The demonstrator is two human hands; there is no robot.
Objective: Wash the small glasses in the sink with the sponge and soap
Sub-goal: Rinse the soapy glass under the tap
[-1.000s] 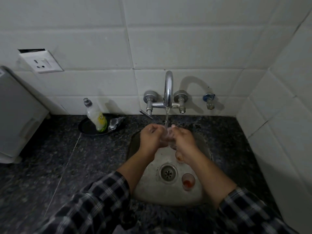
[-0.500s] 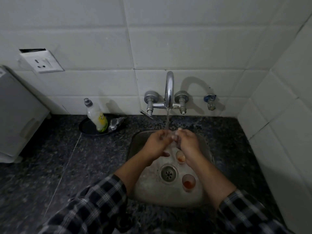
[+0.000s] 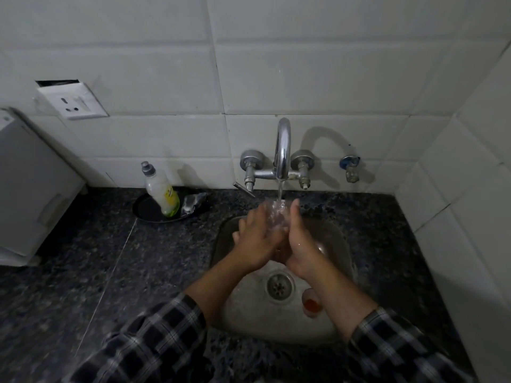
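A small clear glass [image 3: 277, 215] is held upright under the running tap [image 3: 282, 150], between my left hand [image 3: 257, 239] and my right hand [image 3: 300, 244]. Both hands close around it and water pours into it. Another small glass [image 3: 312, 303] with reddish residue stands in the steel sink [image 3: 276, 324], right of the drain [image 3: 279, 285] and partly behind my right forearm. The soap bottle [image 3: 161, 190] leans in a black dish [image 3: 143, 210] left of the tap, with a grey sponge [image 3: 193, 201] beside it.
Dark speckled counter [image 3: 96, 258] surrounds the sink. A white appliance [image 3: 27, 189] stands at the far left, below a wall socket [image 3: 72, 102]. White tiled walls close the back and right side. A spare valve [image 3: 350, 167] sits right of the tap.
Both hands turned the glass upright and lifted it closer to the tap's stream. My hands now hide the glass that stood above the drain.
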